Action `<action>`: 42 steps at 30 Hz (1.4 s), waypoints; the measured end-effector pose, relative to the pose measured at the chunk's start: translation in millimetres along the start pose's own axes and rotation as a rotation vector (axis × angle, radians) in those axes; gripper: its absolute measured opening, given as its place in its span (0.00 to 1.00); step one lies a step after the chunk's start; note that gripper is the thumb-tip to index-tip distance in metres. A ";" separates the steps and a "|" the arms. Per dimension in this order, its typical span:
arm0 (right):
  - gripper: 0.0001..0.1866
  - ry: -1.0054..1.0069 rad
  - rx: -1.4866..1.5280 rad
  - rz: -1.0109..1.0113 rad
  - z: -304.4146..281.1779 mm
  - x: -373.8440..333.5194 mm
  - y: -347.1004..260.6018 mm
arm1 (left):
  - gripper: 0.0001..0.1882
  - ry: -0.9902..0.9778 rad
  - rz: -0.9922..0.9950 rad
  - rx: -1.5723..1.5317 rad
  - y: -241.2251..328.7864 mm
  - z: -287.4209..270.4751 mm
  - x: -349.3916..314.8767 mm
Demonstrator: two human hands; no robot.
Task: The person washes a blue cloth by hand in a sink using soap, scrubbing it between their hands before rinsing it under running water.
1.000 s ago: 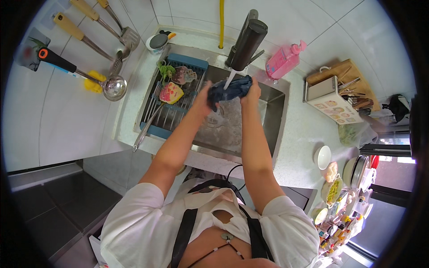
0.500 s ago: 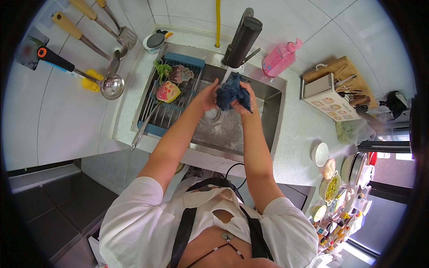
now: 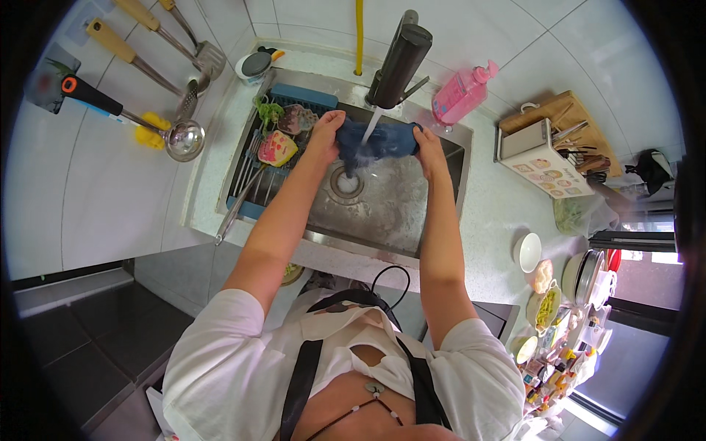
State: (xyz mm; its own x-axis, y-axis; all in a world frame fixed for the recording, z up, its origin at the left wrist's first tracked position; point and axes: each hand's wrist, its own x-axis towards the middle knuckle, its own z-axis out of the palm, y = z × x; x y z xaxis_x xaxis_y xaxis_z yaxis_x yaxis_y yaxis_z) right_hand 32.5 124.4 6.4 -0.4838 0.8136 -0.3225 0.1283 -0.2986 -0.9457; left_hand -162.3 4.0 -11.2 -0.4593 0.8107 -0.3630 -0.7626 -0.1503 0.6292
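Observation:
A dark blue cloth is stretched out between my two hands, under water running from the black faucet. My left hand is closed on its left end, and my right hand pinches the right end. The cloth hangs over the far part of the steel sink, with its lower edge dripping near the round drain. Its underside is hidden.
Left in the sink stands a blue drying rack with a yellow-pink sponge, greens and a long-handled utensil. A pink soap bottle stands behind the right rim. Farther right are a knife holder and a white bowl. Ladles and spatulas hang at left.
The cloth was bunched up between both hands; now it is spread wide. My left hand has moved left and my right hand right, and the water now strikes the cloth's middle.

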 end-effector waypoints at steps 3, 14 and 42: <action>0.17 0.019 -0.023 -0.030 24.6 -11.9 -8.0 | 0.08 0.000 -0.057 -0.184 -1.9 12.0 -3.8; 0.34 -0.433 0.596 0.373 55.8 -30.3 58.0 | 0.08 -0.142 -0.220 -0.402 6.7 43.7 -15.1; 0.19 0.087 0.061 -0.389 59.3 -36.2 -1.2 | 0.15 -0.141 -0.040 -0.171 -33.5 11.7 -17.2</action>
State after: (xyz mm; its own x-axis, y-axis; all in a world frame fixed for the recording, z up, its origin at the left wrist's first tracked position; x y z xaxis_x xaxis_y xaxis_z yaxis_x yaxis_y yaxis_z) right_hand -1.5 65.8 21.7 -0.4105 0.9102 0.0543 -0.1026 0.0130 -0.9946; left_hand -123.6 1.8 -18.0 -0.3684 0.8871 -0.2781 -0.8503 -0.2006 0.4866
